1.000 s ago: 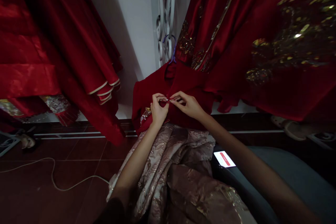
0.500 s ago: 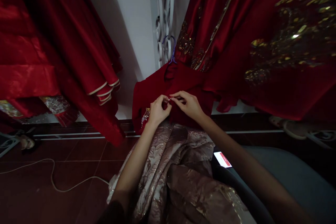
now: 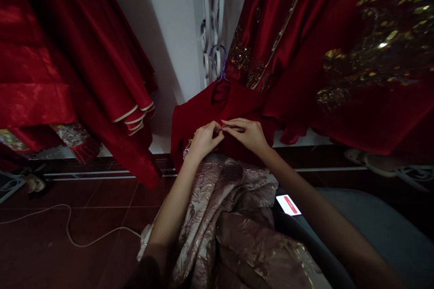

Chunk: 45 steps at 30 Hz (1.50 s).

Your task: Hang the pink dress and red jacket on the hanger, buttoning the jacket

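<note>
A dark red garment (image 3: 200, 110) hangs in front of me from a purple hanger (image 3: 223, 65). Over its front, my left hand (image 3: 205, 140) and my right hand (image 3: 249, 135) meet fingertip to fingertip. Both pinch at one spot, around something too small to make out. Beside my left hand, partly covered by it, is a beaded ornament (image 3: 187, 146) on the garment. A shiny pinkish-gold brocade cloth (image 3: 217, 189) lies heaped below my hands, between my forearms.
Red gowns (image 3: 111, 54) hang at left, and sequinned red gowns (image 3: 339, 45) at right. A white scrolled metal stand (image 3: 212, 18) rises behind. A lit phone (image 3: 288, 205) lies by my right forearm, near a grey seat (image 3: 366, 226). A pale cable (image 3: 69, 226) crosses the tiled floor.
My right hand has shifted slightly right, and my left hand a little the same way. The fingertips remain together in front of the red garment.
</note>
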Motion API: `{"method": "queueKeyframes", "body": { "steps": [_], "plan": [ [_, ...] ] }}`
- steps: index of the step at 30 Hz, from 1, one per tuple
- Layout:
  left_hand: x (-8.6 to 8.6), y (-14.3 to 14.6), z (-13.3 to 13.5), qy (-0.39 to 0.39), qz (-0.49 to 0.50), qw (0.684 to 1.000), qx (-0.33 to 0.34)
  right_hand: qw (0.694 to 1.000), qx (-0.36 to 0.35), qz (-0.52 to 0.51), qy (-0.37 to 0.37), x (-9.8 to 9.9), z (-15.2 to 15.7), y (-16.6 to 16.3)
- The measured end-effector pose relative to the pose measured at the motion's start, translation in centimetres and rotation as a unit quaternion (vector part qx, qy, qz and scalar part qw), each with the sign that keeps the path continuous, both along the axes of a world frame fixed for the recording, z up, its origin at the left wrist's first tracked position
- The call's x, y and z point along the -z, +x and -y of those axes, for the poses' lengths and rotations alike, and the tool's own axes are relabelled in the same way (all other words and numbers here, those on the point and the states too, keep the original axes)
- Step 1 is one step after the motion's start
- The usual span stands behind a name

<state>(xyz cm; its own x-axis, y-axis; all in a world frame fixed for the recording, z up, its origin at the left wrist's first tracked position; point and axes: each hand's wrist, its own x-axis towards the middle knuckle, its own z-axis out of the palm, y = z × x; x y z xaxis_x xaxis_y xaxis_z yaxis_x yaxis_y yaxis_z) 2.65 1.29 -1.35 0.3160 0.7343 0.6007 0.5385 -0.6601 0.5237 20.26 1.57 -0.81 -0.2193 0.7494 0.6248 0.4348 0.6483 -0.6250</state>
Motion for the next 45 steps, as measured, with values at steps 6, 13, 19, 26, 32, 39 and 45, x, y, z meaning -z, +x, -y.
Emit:
{"method": "queueKeyframes", "body": {
  "steps": [6,13,19,26,32,39,45],
  "plan": [
    [-0.2,0.3,0.2,0.023,-0.032,0.999,-0.01,0.999,-0.03,-0.018,-0.016,0.0,0.0,0.0],
    [-1.8,1.0,-1.2,-0.023,-0.026,0.999,-0.021,0.999,-0.034,-0.04,0.004,0.6,-0.6,-0.7],
    [-1.0,1.4,-2.8,-0.184,0.16,0.964,0.107,0.999,-0.008,-0.016,0.04,3.4,-0.1,-1.8],
    [3.8,-0.1,-2.4,-0.223,0.229,0.933,0.168,0.992,0.016,0.121,0.023,3.6,-0.2,0.0],
    [5.9,-3.6,-2.0,-0.403,0.175,0.891,0.116,0.958,0.184,0.199,-0.088,1.6,0.0,5.7],
    [5.8,-3.7,-1.7,-0.386,0.178,0.9,0.096,0.972,-0.044,0.093,-0.209,-3.0,4.0,6.2],
    [6.7,-2.3,-2.1,-0.384,0.193,0.895,0.119,0.94,-0.198,-0.076,-0.268,-4.1,5.7,0.7]
  ]
}}
